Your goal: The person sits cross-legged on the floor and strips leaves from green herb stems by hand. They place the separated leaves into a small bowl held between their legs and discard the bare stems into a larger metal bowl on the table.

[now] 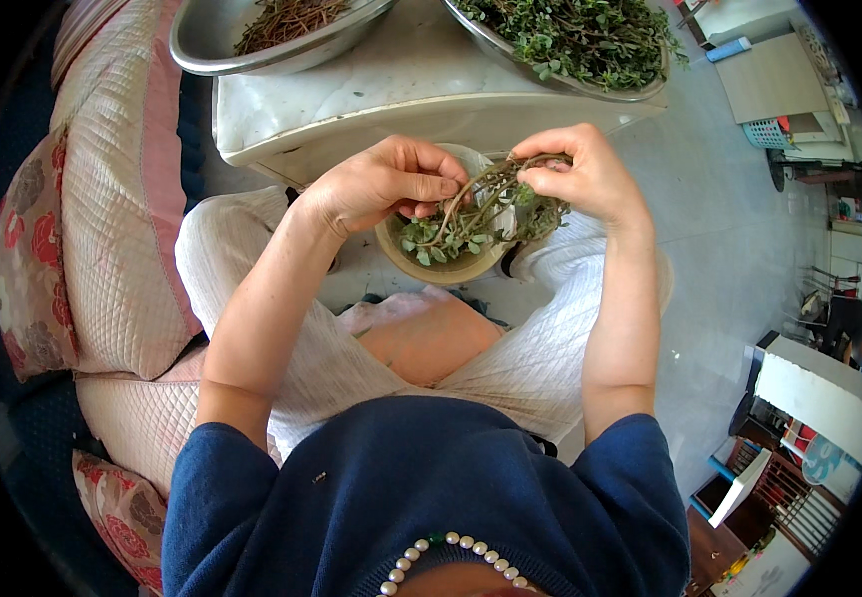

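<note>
Fingers [431, 187] of two hands [381, 184] [595, 179] hold leafy stems [498, 185] over one bucket [436, 273].

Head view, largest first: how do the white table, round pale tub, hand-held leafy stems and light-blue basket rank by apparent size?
1. White table, clearly largest
2. Round pale tub and leafy stems, unranked: the stems partly cover the tub and look nearer the camera
3. Light-blue basket, smallest

Floral cushions [31, 261] rest on a quilted sofa [117, 229] at left, a blue basket [767, 135] at right.
</note>
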The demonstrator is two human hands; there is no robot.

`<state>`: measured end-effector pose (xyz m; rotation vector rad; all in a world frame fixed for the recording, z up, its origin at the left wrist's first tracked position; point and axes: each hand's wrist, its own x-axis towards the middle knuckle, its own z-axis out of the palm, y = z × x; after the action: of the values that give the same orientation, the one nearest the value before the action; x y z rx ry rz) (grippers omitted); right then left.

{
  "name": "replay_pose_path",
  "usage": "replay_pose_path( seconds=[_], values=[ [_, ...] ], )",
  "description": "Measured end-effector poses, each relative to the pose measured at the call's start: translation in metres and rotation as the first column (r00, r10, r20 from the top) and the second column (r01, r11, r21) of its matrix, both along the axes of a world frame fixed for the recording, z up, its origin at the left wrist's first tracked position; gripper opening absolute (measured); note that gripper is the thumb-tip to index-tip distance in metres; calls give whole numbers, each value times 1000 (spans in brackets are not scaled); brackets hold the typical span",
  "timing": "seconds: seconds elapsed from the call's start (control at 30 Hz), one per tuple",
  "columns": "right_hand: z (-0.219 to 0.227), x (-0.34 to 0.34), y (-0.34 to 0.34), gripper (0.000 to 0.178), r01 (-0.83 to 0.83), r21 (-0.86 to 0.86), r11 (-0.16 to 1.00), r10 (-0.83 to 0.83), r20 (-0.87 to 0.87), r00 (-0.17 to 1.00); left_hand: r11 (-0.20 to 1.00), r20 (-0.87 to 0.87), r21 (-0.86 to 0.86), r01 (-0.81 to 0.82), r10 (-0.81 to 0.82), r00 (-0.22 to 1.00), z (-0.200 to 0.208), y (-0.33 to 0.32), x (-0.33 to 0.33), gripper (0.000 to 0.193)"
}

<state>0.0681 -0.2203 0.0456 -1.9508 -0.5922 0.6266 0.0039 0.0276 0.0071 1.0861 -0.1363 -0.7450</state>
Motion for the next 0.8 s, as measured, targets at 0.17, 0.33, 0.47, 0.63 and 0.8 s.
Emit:
replay_pose_path(
  seconds=[0.17,0.33,0.47,0.63,0.8],
  values=[
    [7,0,-1,23,-4,20,1000,5,-42,999,1000,3,-11,19,-19,1000,6,0,-1,16],
    [5,1,-1,24,3,40,999,-1,-62,998,998,33,55,-6,5,999,7,-3,-2,15],
    [5,2,0,24,3,32,999,-1,-46,999,1000,19,20,-2,2,1000,0,-9,-2,13],
    [2,3,0,25,19,49,999,-16,-55,998,996,-53,-84,-31,27,998,-6,-15,-4,10],
    [0,5,-5,25,46,62,997,-45,-16,999,979,-54,-200,-50,40,998,-4,-18,-9,10]
  ],
)
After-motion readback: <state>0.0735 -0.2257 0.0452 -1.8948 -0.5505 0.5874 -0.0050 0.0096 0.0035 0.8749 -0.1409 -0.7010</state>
